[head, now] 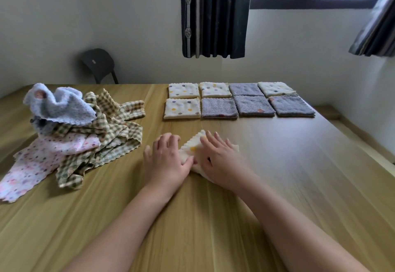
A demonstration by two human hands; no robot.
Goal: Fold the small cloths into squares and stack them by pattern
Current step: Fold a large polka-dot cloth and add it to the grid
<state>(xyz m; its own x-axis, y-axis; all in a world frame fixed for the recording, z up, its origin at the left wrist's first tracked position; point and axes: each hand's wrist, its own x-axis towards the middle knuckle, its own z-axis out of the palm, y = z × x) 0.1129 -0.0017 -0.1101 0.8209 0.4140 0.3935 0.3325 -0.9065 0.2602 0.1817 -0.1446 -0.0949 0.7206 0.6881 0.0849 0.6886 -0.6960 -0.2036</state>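
Note:
A cream cloth with coloured dots [193, 146] lies folded on the wooden table [299, 164] under both hands. My left hand [166, 160] rests flat on its left part, fingers spread. My right hand [218, 158] presses flat on its right part. Much of the cloth is hidden beneath them. Behind it lie several folded squares in two rows: cream dotted ones [183, 90] and grey ones [219, 107]. To the left sits a loose heap of unfolded cloths: a pale blue one [59, 104] on top, green checked ones [115, 130], and a pink dotted one [32, 164].
A dark chair [98, 64] stands behind the table's far left edge. Dark curtains [213, 15] hang by a window at the back. The table's right edge [363, 143] runs close to the wall.

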